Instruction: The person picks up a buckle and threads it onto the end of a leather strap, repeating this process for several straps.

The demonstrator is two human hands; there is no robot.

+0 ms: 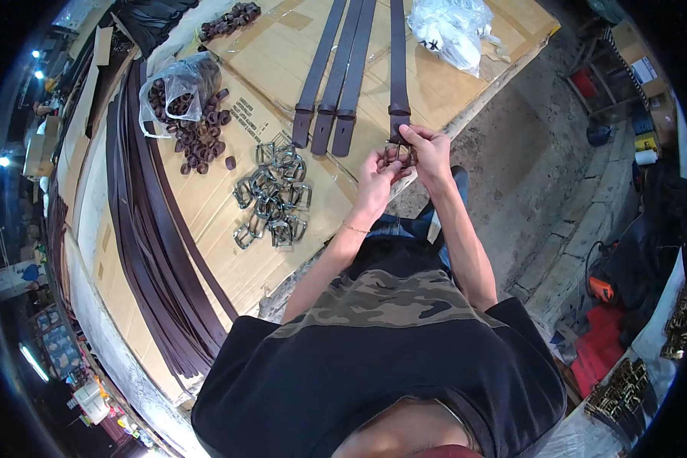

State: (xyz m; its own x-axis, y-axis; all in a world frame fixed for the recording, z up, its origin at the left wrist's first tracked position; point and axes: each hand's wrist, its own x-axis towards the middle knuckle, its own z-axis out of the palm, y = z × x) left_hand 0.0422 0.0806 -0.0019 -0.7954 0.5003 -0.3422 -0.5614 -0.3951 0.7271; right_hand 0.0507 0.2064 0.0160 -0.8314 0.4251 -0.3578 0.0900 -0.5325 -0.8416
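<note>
My left hand [375, 174] and right hand [427, 146] together pinch a buckle [399, 155] at the belt [398, 61] end.

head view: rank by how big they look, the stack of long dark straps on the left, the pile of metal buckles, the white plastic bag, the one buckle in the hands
1. Stack of long dark straps
2. Pile of metal buckles
3. White plastic bag, close to the pile and farther from the camera, so that order is unsure
4. Buckle held by the left hand and right hand

Belt workshop: leather straps [141, 229], loose buckles [273, 200], cardboard-covered bench [206, 198]
</note>
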